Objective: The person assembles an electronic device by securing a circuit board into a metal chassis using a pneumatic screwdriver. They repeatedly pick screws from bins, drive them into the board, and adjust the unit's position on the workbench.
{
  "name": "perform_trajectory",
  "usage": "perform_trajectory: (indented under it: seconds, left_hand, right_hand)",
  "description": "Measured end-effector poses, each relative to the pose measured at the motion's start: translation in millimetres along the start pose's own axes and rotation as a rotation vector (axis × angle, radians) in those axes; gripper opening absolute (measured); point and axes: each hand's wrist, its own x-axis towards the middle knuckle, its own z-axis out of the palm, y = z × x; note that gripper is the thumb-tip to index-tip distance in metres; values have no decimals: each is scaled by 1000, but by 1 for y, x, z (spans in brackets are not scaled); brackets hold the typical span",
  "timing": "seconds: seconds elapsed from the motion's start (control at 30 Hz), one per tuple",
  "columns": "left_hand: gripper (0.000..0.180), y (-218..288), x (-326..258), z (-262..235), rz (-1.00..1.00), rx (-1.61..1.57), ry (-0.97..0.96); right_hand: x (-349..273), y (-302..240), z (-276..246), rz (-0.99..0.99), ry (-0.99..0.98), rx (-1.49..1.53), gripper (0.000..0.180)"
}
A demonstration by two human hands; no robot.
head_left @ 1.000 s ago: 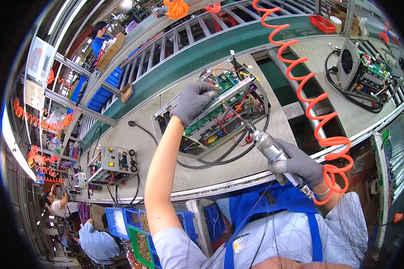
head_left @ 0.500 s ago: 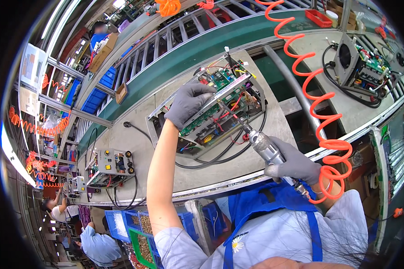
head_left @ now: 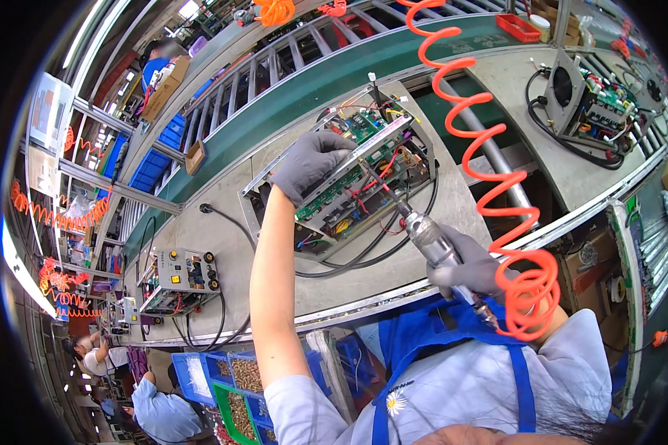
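L hand (head_left: 309, 165), gray glove: fingers bent, thumb drawn in, tips at metal rail (head_left: 382, 139) atop opened machine; can't tell if anything is pinched.
R hand (head_left: 467, 263), gray glove: wrapped round body of power driver (head_left: 432, 241); bit points up & left, tip close to rail nr. L fingertips, contact unclear.
Opened machine (head_left: 341, 200): metal frame, green boards, colored wires; on bench (head_left: 274, 295), directly under L hand, up & left of R hand.
Black cable (head_left: 323, 275): looped on bench, below L hand, left of R hand.
Red coiled hose (head_left: 527, 289): bunched at R wrist, runs up past R hand.
2nd machine (head_left: 177, 273): well left of & below L hand.
3rd machine (head_left: 597, 115): well right of & above R hand.
Green bin (head_left: 223, 410), small parts: well below L hand.
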Motion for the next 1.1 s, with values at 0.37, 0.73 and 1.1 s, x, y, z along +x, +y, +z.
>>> perform_trajectory:
  seconds: [0.37,0.73,1.1]
  left_hand:
    - [33,-6,-11,-10,-16,65,54]
    - [27,-27,5,-4,46,-34,60]
    - [25,-55,21,-16,193,-724,587]
  right_hand:
    - [-7,-2,35,-58,-24,386,65]
    - [-3,5,59,-185,121,321,46]
    - [-3,6,68,-180,164,349,44]
